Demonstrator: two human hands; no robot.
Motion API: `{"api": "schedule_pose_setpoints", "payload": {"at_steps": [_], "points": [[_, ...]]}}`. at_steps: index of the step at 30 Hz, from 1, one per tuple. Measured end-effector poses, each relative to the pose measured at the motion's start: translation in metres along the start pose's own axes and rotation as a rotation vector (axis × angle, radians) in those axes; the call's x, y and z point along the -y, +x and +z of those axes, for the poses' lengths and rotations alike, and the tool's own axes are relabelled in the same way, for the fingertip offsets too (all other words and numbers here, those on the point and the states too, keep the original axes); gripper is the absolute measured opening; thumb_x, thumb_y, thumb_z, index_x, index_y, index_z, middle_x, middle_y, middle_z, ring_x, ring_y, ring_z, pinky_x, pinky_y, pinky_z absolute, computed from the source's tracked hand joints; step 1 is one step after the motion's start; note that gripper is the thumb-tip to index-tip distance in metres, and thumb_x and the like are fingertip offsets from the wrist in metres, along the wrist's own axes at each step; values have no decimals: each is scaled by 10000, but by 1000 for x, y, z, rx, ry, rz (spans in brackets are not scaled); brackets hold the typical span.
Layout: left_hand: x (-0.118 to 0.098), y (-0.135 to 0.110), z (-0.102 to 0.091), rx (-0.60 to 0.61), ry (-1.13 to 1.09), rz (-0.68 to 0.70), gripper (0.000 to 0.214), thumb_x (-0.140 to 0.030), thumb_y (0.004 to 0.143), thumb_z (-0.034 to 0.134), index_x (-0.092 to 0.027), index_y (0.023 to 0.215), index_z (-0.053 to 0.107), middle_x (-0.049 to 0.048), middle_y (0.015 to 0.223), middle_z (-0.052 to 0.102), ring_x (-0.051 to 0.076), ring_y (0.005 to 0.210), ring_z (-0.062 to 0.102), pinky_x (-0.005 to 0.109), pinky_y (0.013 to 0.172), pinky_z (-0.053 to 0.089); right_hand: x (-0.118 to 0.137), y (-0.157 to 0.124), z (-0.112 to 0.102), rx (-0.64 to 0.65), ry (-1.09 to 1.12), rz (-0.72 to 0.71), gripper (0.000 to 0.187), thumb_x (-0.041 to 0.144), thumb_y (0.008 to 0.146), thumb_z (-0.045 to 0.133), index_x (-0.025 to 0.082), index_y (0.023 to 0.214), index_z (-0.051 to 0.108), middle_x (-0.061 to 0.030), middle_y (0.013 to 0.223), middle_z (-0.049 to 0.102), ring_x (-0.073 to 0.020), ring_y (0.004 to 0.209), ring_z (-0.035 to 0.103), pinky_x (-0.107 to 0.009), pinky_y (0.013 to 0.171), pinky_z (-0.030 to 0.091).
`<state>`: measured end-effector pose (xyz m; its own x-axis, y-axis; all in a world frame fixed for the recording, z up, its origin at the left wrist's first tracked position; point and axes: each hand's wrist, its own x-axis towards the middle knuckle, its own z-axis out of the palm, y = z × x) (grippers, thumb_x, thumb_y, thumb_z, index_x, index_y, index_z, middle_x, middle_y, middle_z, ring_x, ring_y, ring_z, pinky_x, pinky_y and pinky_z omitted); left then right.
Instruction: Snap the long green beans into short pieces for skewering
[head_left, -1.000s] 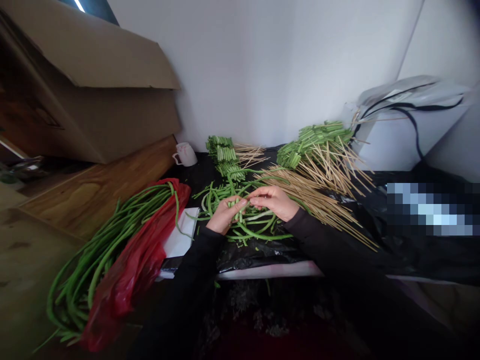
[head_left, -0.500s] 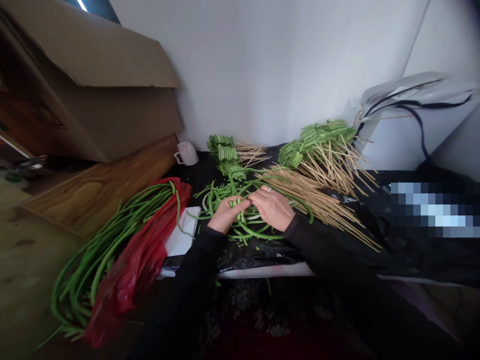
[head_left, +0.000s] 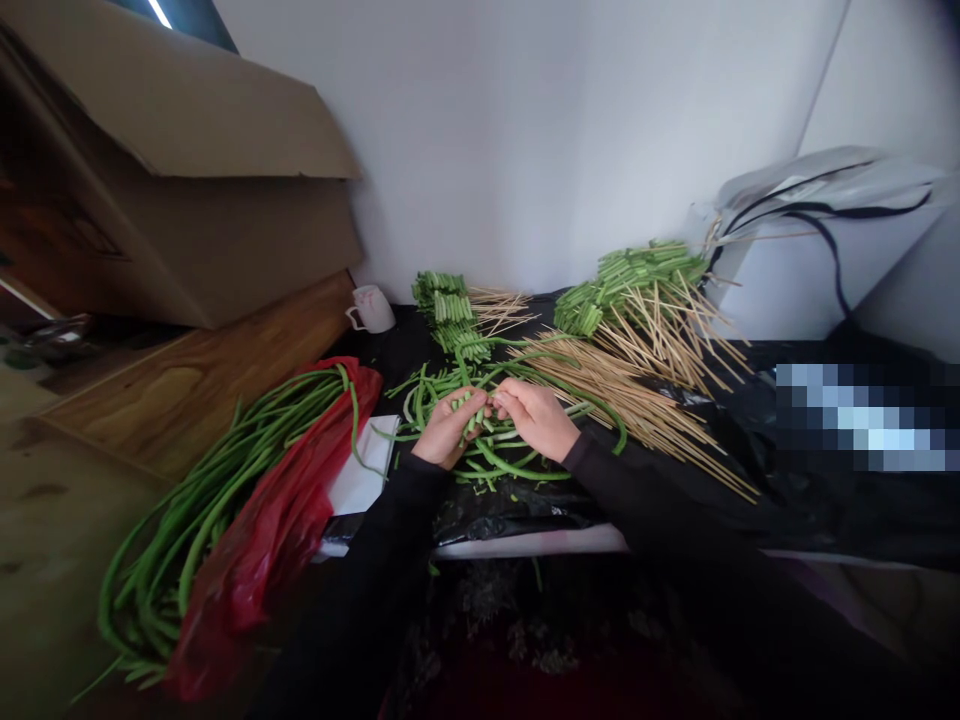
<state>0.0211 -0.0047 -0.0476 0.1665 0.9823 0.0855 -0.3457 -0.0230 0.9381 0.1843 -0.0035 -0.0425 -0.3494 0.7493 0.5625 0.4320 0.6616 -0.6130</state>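
My left hand (head_left: 444, 432) is closed around a few short-cut green bean pieces (head_left: 480, 424), held above the middle of the table. Close beside it, the fingertips of my right hand (head_left: 541, 418) are pinched together at the ends of these pieces; whatever they grip is too small to make out. Beneath both hands lie loose long green beans (head_left: 517, 468), curled on black plastic. Bare wooden skewers (head_left: 652, 405) are spread to the right of my right hand. Farther back sit bean pieces threaded on skewers, one stack (head_left: 453, 308) at left and a larger pile (head_left: 637, 278) at right.
A red plastic bag (head_left: 255, 545) of long beans hangs over the table's left edge, beside a white paper (head_left: 366, 470). Behind are a white mug (head_left: 372, 310), a wooden board (head_left: 195, 385) and a large cardboard box (head_left: 247, 235). A white box (head_left: 795, 270) stands back right.
My right hand has turned, its fingers now in a pinch beside the bean pieces. My left hand keeps hold of them and has shifted slightly.
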Motion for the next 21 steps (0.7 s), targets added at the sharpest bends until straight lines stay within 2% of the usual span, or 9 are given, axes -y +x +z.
{"api": "schedule_pose_setpoints", "payload": {"at_steps": [5,8,10,12,15,16,18,21], "points": [[-3,7,-9,-136,-180,53,315,-333,664,810,-132,738,579,-46,637,549,-10,408,371,102,359,252,-6,-1,-4,-83,14,64,251,208,939,391,214,772,579,17,648,651,-133,612,607,-243,669,434],[-5,7,-10,-153,-249,25,292,-288,680,798,-128,740,562,-35,651,555,-11,411,374,92,351,249,-14,0,-7,-168,-17,103,242,249,937,414,207,818,620,-3,653,644,-158,599,593,-270,638,440],[-7,7,-10,-154,-281,3,267,-254,694,785,-127,736,554,-23,662,569,-8,410,379,93,344,251,-20,0,-10,-229,-52,108,216,255,926,439,201,888,645,-40,749,666,-193,693,610,-309,704,455],[-8,6,-9,-159,-312,-15,239,-226,708,770,-131,748,554,-21,664,572,-6,407,383,93,340,255,-26,1,-13,-297,-92,106,227,211,903,456,191,1039,637,-94,956,672,-244,892,607,-375,845,440],[-9,6,-9,-169,-355,-42,200,-196,726,749,-131,802,576,-28,653,563,-3,404,391,93,336,264,-31,1,-16,-335,-201,84,336,193,882,490,174,1207,577,-156,1171,595,-308,1106,507,-471,959,365],[-10,7,-10,-172,-369,-49,192,-191,733,742,-129,817,582,-31,647,557,-3,402,391,92,335,265,-31,0,-15,-317,-232,71,304,224,886,511,172,1171,602,-162,1152,598,-318,1106,496,-483,957,359],[-11,7,-11,-174,-398,-56,178,-189,748,731,-128,830,586,-38,638,546,-5,403,389,88,334,265,-30,-2,-12,-240,-255,35,196,314,884,566,183,980,676,-140,1011,641,-305,1025,522,-468,932,371],[-13,6,-12,-178,-432,-60,171,-200,763,727,-132,825,582,-48,627,530,-7,408,393,79,337,267,-26,-5,-5,-115,-203,-3,196,376,805,689,207,708,666,-85,805,657,-267,911,550,-416,876,383]]}}
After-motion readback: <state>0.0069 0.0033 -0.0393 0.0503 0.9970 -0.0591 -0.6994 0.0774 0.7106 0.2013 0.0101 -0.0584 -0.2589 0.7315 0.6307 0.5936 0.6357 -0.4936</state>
